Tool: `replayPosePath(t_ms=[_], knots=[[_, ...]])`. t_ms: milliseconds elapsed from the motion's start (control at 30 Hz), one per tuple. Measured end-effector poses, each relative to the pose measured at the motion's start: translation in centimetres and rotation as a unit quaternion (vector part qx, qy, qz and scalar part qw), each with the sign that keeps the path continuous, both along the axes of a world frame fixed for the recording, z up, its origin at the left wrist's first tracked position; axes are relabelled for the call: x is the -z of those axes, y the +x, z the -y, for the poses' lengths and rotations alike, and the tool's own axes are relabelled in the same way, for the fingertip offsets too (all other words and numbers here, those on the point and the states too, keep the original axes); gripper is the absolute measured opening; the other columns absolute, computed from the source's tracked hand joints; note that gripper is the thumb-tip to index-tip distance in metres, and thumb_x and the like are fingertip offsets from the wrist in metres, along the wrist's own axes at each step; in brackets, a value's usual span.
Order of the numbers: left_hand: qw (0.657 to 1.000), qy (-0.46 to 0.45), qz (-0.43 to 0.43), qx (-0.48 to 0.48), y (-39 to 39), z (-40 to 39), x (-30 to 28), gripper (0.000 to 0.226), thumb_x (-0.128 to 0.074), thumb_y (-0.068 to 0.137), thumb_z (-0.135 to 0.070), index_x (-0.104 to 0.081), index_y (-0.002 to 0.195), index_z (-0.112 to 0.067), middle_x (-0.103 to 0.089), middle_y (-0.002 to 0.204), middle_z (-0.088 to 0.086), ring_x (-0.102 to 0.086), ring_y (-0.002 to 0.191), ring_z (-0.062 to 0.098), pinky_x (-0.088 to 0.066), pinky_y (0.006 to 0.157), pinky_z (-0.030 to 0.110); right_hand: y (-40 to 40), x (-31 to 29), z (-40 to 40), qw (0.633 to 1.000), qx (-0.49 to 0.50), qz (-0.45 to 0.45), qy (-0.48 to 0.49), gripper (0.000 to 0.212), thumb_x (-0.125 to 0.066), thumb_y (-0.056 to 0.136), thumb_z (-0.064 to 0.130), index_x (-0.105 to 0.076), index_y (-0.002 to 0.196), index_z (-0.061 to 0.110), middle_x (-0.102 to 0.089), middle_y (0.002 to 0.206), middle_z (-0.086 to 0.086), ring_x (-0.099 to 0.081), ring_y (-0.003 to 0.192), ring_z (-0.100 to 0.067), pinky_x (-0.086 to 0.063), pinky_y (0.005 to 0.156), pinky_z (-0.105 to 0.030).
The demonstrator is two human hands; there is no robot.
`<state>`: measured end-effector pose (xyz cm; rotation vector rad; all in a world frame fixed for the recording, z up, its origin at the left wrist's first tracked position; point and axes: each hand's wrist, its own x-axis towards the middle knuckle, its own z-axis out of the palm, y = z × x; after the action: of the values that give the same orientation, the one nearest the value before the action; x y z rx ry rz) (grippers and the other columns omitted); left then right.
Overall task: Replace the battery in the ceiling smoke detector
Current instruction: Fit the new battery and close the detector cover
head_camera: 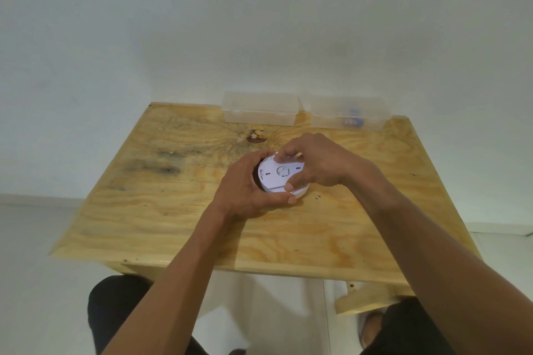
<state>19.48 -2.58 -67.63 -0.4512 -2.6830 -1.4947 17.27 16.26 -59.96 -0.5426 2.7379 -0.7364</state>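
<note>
A person seated at a plywood table [178,228] holds a round white smoke detector [277,177] near the middle of the tabletop, its back plate facing up. The left hand [245,190] grips the detector's left and near rim, fingers curled round the edge and thumb along the near side. The right hand [314,161] reaches over from the right, fingertips pressing the far part of the back plate and thumb on its near right edge. Two clear plastic boxes stand at the far edge by the wall: the left box [259,108] and the right box [349,112], which holds a small blue item [352,118], too blurred to identify.
</note>
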Motion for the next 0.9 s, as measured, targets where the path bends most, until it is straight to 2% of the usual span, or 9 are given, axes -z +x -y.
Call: replayPosePath(t_ms=[200,300,467,600,733,833,900], knots=[[1.000,-0.002,-0.008,-0.004,-0.1,-0.1,0.1,0.076,-0.092,0.048,-0.061,-0.056,0.113,-0.048,-0.064,0.112,-0.022,-0.064,0.100,-0.001,-0.058,0.084,0.036,-0.5,-0.1,0.4,1.000,-0.001,0.005,0.009,0.067,-0.093,0.062,0.021,-0.068,0.124,0.019,-0.064,0.119,0.002,-0.053,0.103,-0.011,-0.050,0.090,-0.033],[1.000,-0.003,-0.006,-0.003,0.0,0.0,-0.1,0.079,-0.089,0.047,-0.065,-0.054,0.115,-0.048,-0.063,0.113,-0.022,-0.063,0.101,-0.003,-0.057,0.085,0.034,-0.8,-0.2,0.5,1.000,0.002,0.004,0.020,0.066,-0.095,0.060,0.022,-0.069,0.121,0.019,-0.060,0.110,0.005,-0.055,0.102,-0.014,-0.052,0.092,-0.037],[1.000,-0.002,-0.004,0.001,0.1,0.0,-0.2,0.085,-0.086,0.045,-0.068,-0.054,0.120,-0.045,-0.062,0.116,-0.021,-0.061,0.106,-0.003,-0.056,0.090,0.033,-0.9,-0.4,0.3,0.999,0.001,0.006,0.044,0.067,-0.095,0.060,0.019,-0.070,0.122,0.018,-0.064,0.119,-0.001,-0.059,0.109,-0.019,-0.053,0.094,-0.040],[1.000,-0.005,0.002,-0.002,-0.1,0.0,0.1,0.092,-0.087,0.044,-0.069,-0.057,0.125,-0.036,-0.063,0.119,-0.020,-0.062,0.106,-0.001,-0.057,0.090,0.034,-0.8,-0.2,0.5,0.999,-0.003,-0.017,0.052,0.065,-0.092,0.066,0.025,-0.067,0.125,0.017,-0.062,0.123,-0.002,-0.057,0.105,-0.019,-0.047,0.084,-0.031],[1.000,-0.006,0.005,-0.003,0.0,0.0,0.0,0.093,-0.085,0.043,-0.070,-0.056,0.126,-0.038,-0.060,0.115,-0.026,-0.059,0.105,-0.008,-0.055,0.089,0.029,-0.4,-0.2,0.7,0.998,-0.001,-0.032,0.046,0.062,-0.090,0.069,0.025,-0.067,0.126,0.015,-0.062,0.125,-0.003,-0.058,0.107,-0.022,-0.048,0.084,-0.033],[1.000,0.005,0.002,-0.008,0.1,-0.1,0.0,0.082,-0.088,0.044,-0.065,-0.058,0.116,-0.041,-0.065,0.112,-0.021,-0.064,0.100,-0.003,-0.058,0.085,0.034,-0.1,-0.2,0.3,0.999,0.001,-0.030,0.026,0.061,-0.090,0.068,0.023,-0.068,0.124,0.015,-0.066,0.120,-0.001,-0.059,0.104,-0.018,-0.052,0.089,-0.035],[1.000,0.009,0.000,-0.011,0.0,-0.1,0.1,0.081,-0.090,0.045,-0.064,-0.060,0.117,-0.039,-0.066,0.112,-0.018,-0.065,0.100,0.000,-0.058,0.084,0.038,0.1,0.0,0.0,1.000,0.009,-0.027,-0.005,0.061,-0.091,0.066,0.021,-0.068,0.122,0.015,-0.067,0.117,0.001,-0.060,0.104,-0.014,-0.054,0.090,-0.035]])
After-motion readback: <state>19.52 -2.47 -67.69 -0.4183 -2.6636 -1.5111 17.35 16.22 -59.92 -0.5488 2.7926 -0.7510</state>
